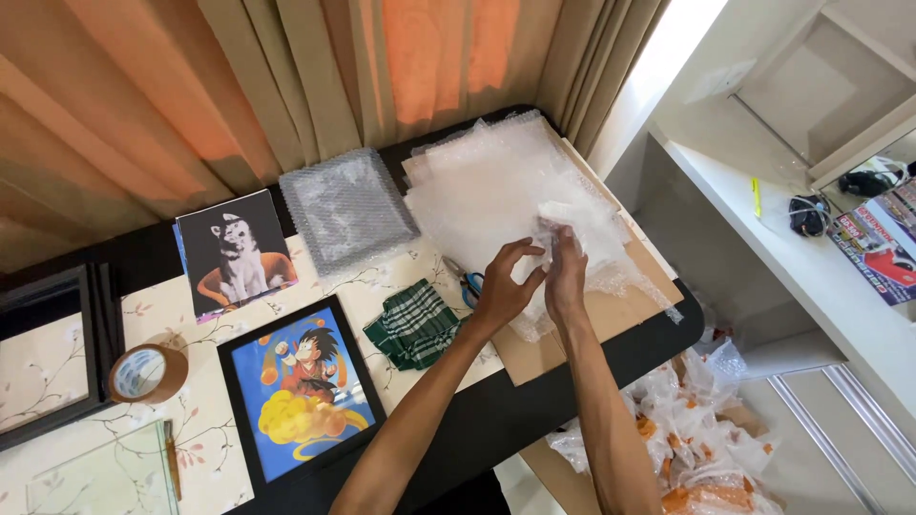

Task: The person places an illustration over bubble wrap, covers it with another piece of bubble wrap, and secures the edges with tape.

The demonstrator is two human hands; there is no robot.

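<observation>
Currently, your left hand [506,286] and right hand [565,277] meet over the near edge of the bubble wrap stack [496,186], which serves as the reference point below. Your right hand's fingers are closed on a loose bubble wrap sheet [582,224] at the top of that stack. Your left hand is partly open, its fingers curled, fingertips touching the same sheet just beside the right hand; a firm hold cannot be confirmed.

A smaller folded bubble wrap piece [345,205] lies just left of the stack. A green checked cloth [412,326] lies near the stack's front-left corner, with blue-handled scissors [470,284] between them. A framed cartoon picture [301,391] lies further left of the cloth. A brown tape roll [145,374] sits well apart to the left. Brown cardboard [534,353] lies under the stack.
</observation>
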